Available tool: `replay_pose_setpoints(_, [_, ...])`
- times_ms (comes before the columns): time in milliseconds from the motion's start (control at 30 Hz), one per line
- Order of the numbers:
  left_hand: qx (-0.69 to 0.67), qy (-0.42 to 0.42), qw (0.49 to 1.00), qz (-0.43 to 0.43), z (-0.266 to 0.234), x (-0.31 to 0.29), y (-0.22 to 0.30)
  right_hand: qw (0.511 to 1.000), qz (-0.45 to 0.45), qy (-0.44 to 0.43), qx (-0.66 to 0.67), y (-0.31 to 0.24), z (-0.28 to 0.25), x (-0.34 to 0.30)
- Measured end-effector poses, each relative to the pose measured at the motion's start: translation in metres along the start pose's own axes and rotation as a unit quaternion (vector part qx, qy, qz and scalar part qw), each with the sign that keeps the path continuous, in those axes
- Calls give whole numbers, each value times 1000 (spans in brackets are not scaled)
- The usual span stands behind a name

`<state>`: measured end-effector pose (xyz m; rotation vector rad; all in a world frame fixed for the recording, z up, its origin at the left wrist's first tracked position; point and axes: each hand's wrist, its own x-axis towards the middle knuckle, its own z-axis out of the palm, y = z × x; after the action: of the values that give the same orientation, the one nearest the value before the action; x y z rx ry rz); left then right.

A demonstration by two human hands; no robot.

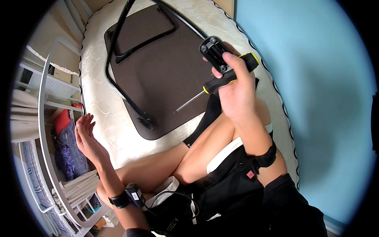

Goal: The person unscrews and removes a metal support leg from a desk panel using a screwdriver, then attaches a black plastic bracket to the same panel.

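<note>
My right hand (237, 89) is closed on a screwdriver (221, 82) with a black and yellow handle. Its thin metal shaft points down and left over the board. The same hand also grips a black hinge bracket (215, 51) at the end of a bent black tube leg (113, 43). This leg's other end rests over the near left part of a dark brown folding-table top (158, 79), which lies underside up. A second black leg (150, 44) sits at the far part of that top. Off to the left, my left hand (87, 138) holds nothing, its fingers loosely bent and apart.
The table top lies on a cream mattress (98, 91), in front of my crossed legs. A white metal bed rail (44, 130) runs along the left, with clothes (71, 150) beyond it. A blue wall (312, 98) stands close on the right. A thin cable (173, 192) crosses my lap.
</note>
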<state>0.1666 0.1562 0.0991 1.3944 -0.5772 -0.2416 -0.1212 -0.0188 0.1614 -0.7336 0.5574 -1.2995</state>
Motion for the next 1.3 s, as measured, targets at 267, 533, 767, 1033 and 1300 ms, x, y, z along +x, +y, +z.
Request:
replay_pose_setpoints(267, [65, -164, 984, 38, 50, -40, 5, 994, 52, -3, 94, 13, -2, -8])
replay_pose_setpoints(533, [-68, -359, 930, -49, 72, -63, 17, 979, 154, -110, 80, 41, 21, -40])
replay_pose_setpoints(767, [-222, -402, 887, -60, 77, -66, 24, 960, 188, -207, -16, 56, 27, -64])
replay_pose_setpoints(1033, [-295, -338, 892, -61, 89, -63, 46, 938, 96, -299, -146, 50, 28, -64])
replay_pose_setpoints(1300, [-449, -270, 845, -110, 93, -52, 50, 957, 109, -258, -69, 52, 25, -46])
